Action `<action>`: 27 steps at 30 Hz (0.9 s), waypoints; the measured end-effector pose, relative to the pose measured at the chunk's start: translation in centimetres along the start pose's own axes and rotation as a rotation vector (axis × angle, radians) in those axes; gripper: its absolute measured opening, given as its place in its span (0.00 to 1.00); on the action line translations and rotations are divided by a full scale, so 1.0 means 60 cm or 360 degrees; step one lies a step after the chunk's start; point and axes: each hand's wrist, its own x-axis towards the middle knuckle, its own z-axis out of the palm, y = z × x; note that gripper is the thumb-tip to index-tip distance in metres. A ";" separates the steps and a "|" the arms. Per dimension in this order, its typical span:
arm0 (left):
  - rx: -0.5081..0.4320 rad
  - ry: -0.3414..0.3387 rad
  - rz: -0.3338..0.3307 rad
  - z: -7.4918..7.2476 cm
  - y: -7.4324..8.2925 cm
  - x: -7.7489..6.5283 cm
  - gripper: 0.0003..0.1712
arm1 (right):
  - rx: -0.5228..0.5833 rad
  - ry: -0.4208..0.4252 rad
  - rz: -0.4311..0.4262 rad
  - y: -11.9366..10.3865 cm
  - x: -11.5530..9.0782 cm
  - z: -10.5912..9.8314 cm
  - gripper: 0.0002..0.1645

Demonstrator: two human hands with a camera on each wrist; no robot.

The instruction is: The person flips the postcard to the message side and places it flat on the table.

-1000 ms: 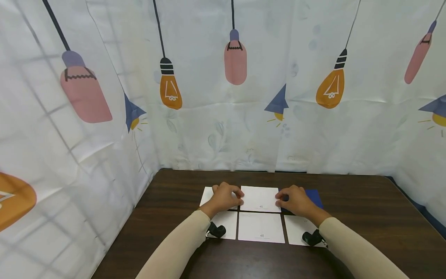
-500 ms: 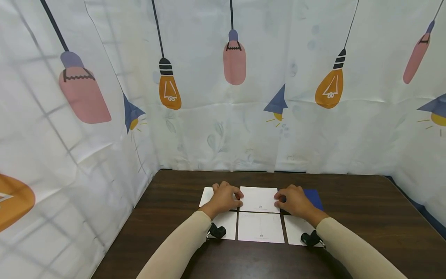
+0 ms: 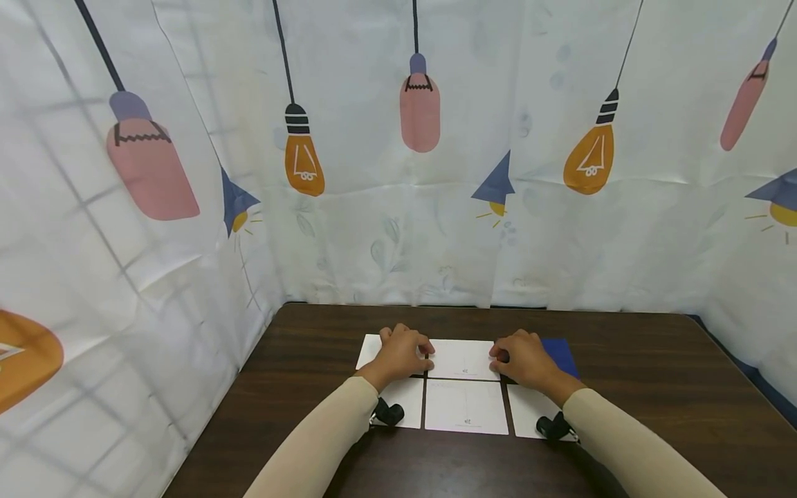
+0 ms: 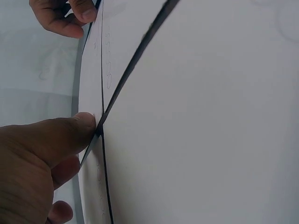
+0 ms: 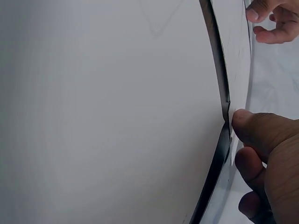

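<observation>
A white card (image 3: pixel 462 356) with a small printed mark lies in the middle of the back row, in the head view. At its left edge my left hand (image 3: pixel 398 351) pinches it between thumb and fingers; the thumb (image 4: pixel 77 128) shows over the edge in the left wrist view. My right hand (image 3: pixel 524 356) pinches the opposite edge, its thumb (image 5: pixel 254 126) on top and fingers curled beneath. Directly in front lies another white card (image 3: pixel 467 407). A blue card (image 3: pixel 560 354) shows partly behind the right hand.
More white cards, one at back left (image 3: pixel 369 349), one at front left (image 3: pixel 407 395) and one at front right (image 3: pixel 528 404), are partly covered by hands and wrists. They lie on a dark wooden table (image 3: pixel 654 387). A printed white curtain (image 3: pixel 398 242) borders the table.
The far edge of the held white card has dropped lower in the head view, so the card lies flatter. Both hands keep nearly the same place.
</observation>
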 end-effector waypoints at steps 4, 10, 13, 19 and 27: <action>0.0006 0.0004 0.0012 -0.001 -0.001 -0.001 0.05 | 0.0016 -0.0002 0.0012 0.000 -0.002 -0.002 0.09; -0.0001 -0.0006 0.0065 -0.005 0.005 -0.002 0.03 | 0.0123 0.0005 0.0054 0.001 -0.010 -0.023 0.11; -0.0018 -0.0031 0.0111 -0.005 0.015 0.000 0.06 | 0.0144 -0.0005 0.0109 0.009 -0.014 -0.032 0.14; -0.0011 -0.0063 0.0157 0.003 0.036 0.007 0.10 | 0.0155 -0.0021 0.0153 0.029 -0.025 -0.042 0.19; 0.0026 -0.0088 0.0166 0.019 0.053 0.018 0.14 | 0.0133 -0.0021 0.0128 0.052 -0.036 -0.049 0.23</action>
